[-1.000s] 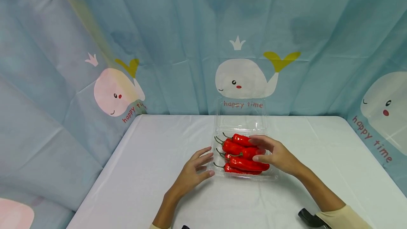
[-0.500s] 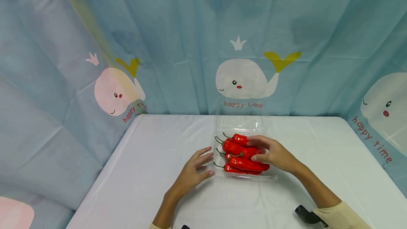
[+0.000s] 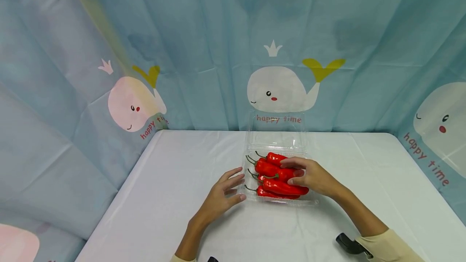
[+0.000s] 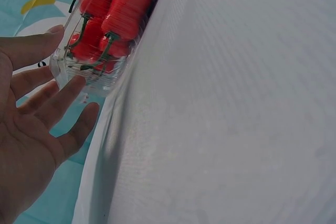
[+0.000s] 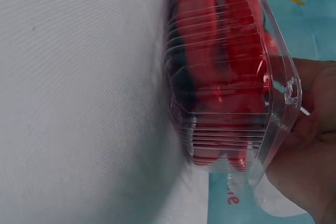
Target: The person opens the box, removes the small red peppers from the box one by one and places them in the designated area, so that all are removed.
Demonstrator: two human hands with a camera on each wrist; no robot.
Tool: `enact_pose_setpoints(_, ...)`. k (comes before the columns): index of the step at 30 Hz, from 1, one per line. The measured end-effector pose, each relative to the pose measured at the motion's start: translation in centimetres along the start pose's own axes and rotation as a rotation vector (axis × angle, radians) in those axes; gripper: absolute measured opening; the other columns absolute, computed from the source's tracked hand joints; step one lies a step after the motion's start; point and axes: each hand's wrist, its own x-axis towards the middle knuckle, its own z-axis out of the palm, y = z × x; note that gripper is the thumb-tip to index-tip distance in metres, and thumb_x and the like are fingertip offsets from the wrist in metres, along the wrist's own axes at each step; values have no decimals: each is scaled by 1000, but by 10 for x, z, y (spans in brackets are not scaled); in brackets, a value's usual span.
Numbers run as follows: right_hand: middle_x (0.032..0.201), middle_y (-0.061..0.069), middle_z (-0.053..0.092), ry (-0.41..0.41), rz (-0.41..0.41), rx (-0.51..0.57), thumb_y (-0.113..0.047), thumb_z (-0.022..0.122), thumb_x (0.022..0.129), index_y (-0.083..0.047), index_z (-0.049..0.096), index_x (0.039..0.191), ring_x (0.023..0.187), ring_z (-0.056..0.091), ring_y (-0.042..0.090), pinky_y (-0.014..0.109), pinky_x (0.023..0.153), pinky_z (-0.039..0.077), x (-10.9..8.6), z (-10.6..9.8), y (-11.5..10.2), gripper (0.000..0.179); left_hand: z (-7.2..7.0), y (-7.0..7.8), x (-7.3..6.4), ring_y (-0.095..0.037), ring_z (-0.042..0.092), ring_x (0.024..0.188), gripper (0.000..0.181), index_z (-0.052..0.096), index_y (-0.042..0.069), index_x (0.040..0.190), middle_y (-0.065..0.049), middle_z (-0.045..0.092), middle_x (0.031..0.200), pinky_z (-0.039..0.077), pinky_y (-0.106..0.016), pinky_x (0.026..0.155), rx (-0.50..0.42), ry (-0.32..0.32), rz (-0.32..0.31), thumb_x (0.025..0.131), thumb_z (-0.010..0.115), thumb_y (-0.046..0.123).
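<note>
Several glossy red chili peppers (image 3: 280, 187) with green stems lie side by side in a clear plastic clamshell box (image 3: 251, 197) on the white table. The lid (image 3: 276, 140) stands raised behind them. My left hand (image 3: 218, 199) is at the box's left side with its fingers spread; in the left wrist view the thumb and fingertips are right at the ribbed wall. My right hand (image 3: 314, 176) reaches over the right end, its fingers and thumb bent on either side of one pepper (image 3: 267, 169) in the box. The right wrist view shows that hand partly behind the clear wall (image 5: 231, 119).
A white cloth (image 3: 164, 189) covers the table. Blue curtains (image 3: 204, 51) with printed whales hang behind it and at both sides. A black device (image 3: 351, 244) is at the right sleeve (image 3: 389, 246).
My right hand has shifted slightly left over the peppers and its fingers have drawn in around one. My left hand and the box stay in place.
</note>
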Motion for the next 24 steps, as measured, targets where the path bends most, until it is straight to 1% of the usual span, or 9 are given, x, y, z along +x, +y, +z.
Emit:
enact_pose_setpoints(3,137,12,67,3,12,-20,-4,77,91,-12,68,139,123,57,35,28,89,60,0,1,0,50,0,0,0,-24,57,143,64,55,3,153,0,40,168,53,-49,111,-2,-7,2,95,80,11)
enact_pose_setpoints(7,136,13,67,10,34,-68,-3,78,90,-12,70,138,126,56,37,32,88,63,1,2,0,49,1,0,1,-24,57,143,64,54,4,154,-1,39,168,53,-49,111,-4,-11,3,95,79,10)
enact_pose_setpoints(10,136,16,66,14,38,-101,-3,78,90,-12,71,137,123,57,38,35,85,65,2,4,-1,48,1,0,1,-23,57,143,64,55,4,154,-2,40,168,53,-50,111,-3,-6,0,95,79,9)
enact_pose_setpoints(15,139,19,64,23,34,-138,-4,79,90,-14,72,135,120,57,36,33,81,65,3,5,-1,47,0,0,1,-23,57,143,63,55,4,154,-1,40,168,53,-50,111,-1,-5,-6,95,79,10)
enact_pose_setpoints(24,140,19,63,49,13,-164,-7,81,90,-16,73,133,120,57,37,32,78,65,1,5,0,45,0,0,0,-24,58,142,64,55,4,153,-1,40,168,54,-49,111,5,-1,0,95,80,10)
